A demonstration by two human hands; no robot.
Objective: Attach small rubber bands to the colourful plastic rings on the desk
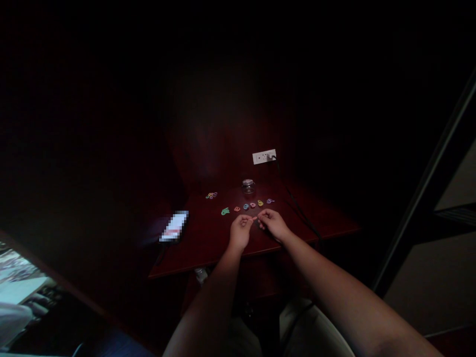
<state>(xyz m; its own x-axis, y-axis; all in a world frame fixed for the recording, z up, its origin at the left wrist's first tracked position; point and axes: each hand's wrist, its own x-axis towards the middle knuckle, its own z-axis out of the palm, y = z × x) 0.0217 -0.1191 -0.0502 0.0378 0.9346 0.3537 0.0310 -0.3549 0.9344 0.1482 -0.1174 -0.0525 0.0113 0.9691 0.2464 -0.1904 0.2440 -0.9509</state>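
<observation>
Pink piece (255,218): just below frame centre, long axis roughly left-right; which end leads, I can't tell.
Left hand (241,228): fingertips pinching its left end.
Right hand (271,222): fingertips pinched at its right end.
Coloured pieces (246,206): rowed just above.
Table (208,243): front edge beneath forearms; room leftward, towards the phone (174,226).

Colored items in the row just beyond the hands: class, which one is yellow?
The yellow item, second from right, between pink item and purple item; the row's only yellow one.
</observation>
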